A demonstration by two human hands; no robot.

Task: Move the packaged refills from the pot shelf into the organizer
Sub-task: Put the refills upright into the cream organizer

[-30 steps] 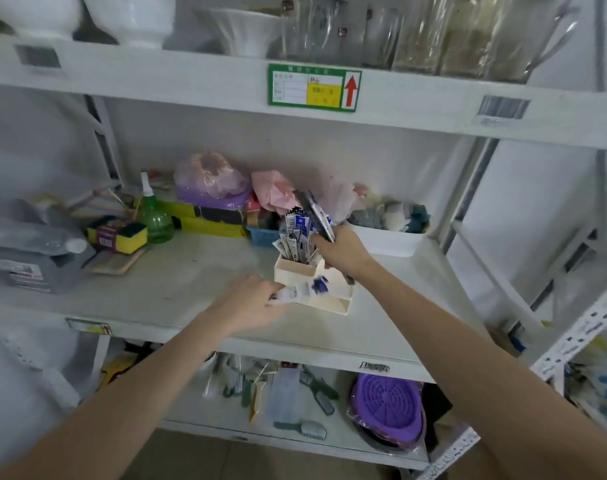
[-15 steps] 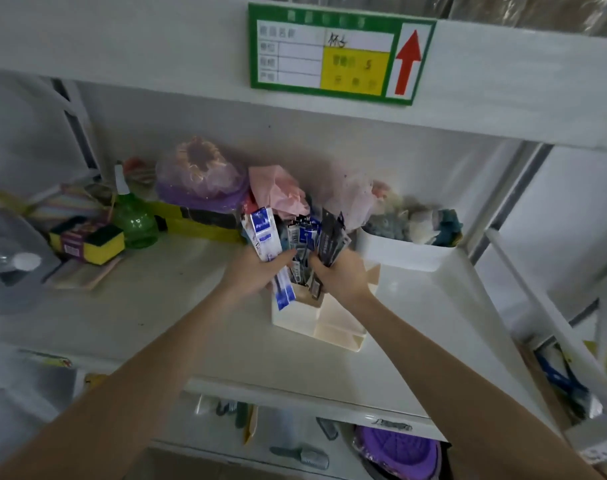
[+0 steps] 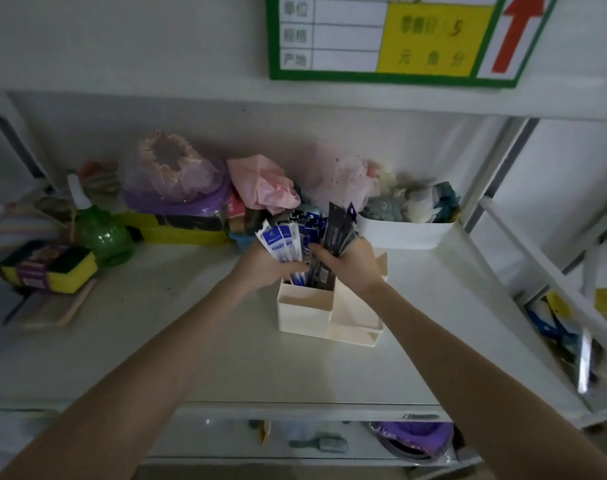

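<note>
At frame centre, the cream plastic compartmented organizer (image 3: 307, 311) holds the long packaged refills (image 3: 307, 237) in its rear left compartment; its front compartments show nothing inside. Left hand (image 3: 264, 268) grips the white-and-blue packs, right hand (image 3: 350, 261) the dark packs, long axes near upright, tops fanning toward upper frame. Behind, right of centre, a white rectangular bin (image 3: 406, 233) contains soft bundled items.

Blue-and-white and dark refill packets (image 3: 295, 242) stood upright, fanned, in the organizer's rear-left compartment. The cream organizer (image 3: 324, 315) sat on the shelf (image 3: 156, 341).

I see left hand (image 3: 265, 268) gripping white-blue refill packs (image 3: 282, 242) | right hand (image 3: 350, 261) gripping dark packs (image 3: 338, 230) | both over cream organizer (image 3: 305, 311) on shelf (image 3: 156, 341)
</note>
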